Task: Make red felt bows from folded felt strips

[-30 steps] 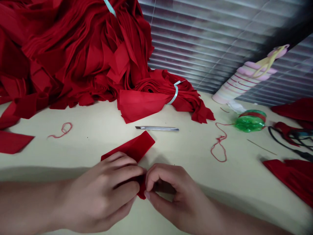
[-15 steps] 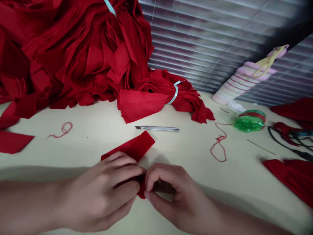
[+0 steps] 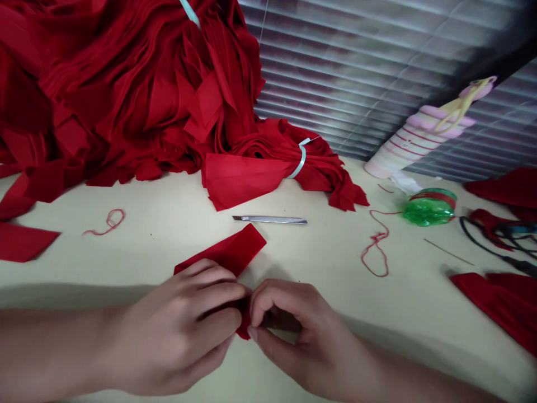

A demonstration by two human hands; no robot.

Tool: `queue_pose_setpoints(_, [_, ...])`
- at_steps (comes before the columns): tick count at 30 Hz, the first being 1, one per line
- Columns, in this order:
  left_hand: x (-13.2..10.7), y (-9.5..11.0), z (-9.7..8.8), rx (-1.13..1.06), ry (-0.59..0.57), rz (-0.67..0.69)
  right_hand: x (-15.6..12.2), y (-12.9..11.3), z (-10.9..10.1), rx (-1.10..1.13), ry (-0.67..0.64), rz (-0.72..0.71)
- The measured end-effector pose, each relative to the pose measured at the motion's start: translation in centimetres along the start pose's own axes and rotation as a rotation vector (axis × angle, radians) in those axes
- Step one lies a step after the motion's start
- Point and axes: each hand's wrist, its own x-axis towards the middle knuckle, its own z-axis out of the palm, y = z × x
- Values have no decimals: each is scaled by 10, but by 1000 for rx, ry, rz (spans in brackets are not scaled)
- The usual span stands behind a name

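You can read no text, brand or number anywhere in this view. The red cloth strip (image 3: 222, 252) carries no printing that you can make out, and neither does the steel craft knife (image 3: 269, 220) on the tabletop. The pink-and-white cone (image 3: 413, 146) by the blinds has thin red lines and a few small marks near its middle, but they are too blurred to tell whether they are writing. The green plastic spool (image 3: 428, 207) shows no legible label.
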Motion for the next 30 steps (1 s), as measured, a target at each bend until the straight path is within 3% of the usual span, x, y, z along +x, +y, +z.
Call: queue_pose_setpoints(30, [0,-2,1,0,-38,7,-2,1,1,-11,13,-25])
